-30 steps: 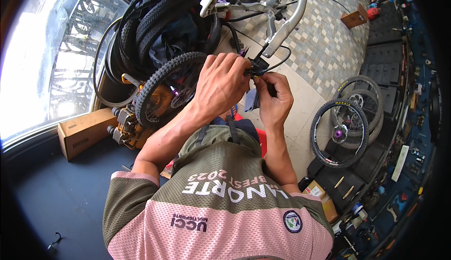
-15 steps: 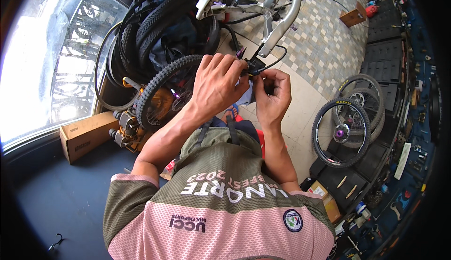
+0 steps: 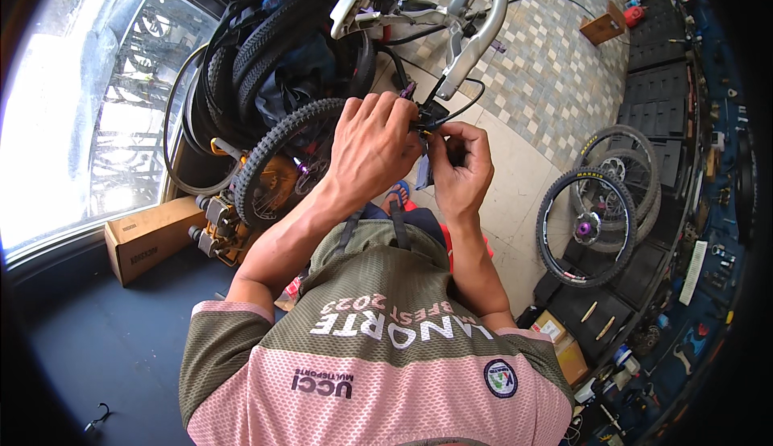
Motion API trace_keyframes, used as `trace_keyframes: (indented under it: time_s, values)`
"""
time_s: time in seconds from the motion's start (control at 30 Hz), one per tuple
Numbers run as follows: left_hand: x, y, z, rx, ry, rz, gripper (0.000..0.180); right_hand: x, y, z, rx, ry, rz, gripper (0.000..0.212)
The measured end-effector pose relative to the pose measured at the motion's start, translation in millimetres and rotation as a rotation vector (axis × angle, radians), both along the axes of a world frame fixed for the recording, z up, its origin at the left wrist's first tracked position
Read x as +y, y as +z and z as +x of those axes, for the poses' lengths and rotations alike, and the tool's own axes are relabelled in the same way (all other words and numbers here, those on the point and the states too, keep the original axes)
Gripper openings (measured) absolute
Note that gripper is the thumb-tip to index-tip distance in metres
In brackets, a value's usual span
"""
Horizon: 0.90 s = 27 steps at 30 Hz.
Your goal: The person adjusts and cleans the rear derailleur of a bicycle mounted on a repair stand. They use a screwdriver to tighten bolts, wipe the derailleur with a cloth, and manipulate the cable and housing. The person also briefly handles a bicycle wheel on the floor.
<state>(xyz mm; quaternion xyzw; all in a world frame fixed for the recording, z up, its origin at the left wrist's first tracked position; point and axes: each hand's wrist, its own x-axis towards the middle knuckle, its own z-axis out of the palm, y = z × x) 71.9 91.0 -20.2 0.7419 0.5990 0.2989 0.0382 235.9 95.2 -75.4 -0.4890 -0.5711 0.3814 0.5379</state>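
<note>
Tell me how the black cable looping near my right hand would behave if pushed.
The cable is thin, so probably light. Its smooth, open loop suggests springy rather than limp. It seems to run into the black part by your right hand, so pushing may tug there.

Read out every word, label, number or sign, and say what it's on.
I'll describe lettering, not quote it.
Olive-and-pink mesh jersey: white, pink and dark print, upside down; round badge.
Long brown cardboard box, left: dark print.
Front black-tyred wheel, right: yellow print.
White label on brown cardboard: too small to read.
</note>
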Motion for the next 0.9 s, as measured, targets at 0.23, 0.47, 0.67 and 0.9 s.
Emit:
trace_keyframes:
  time_s: [0.23, 0.47, 0.67, 0.9]
  values:
    - [3.4, 0.9, -2.2, -0.008, -0.046, 0.110, 0.024, -0.2, -2.2, -1.3, 0.012, 0.008, -0.005, 0.021]
    - [3.6, -7.9, 1.4, -0.058, -0.018, 0.119, 0.022, 0.3, 2.2, -2.1, -0.047, 0.002, 0.038, 0.022]
    - [-2.6, 22.3, -18.2, -0.289, -0.128, -0.215, 0.035, 0.0, 10.4, -2.5, -0.056, 0.018, 0.035, 0.019]
    - [22.5, 37.1, -38.8, -0.451, -0.192, -0.505, 0.029, -0.2, 2.3, -3.5, -0.020, 0.013, -0.007, 0.021]
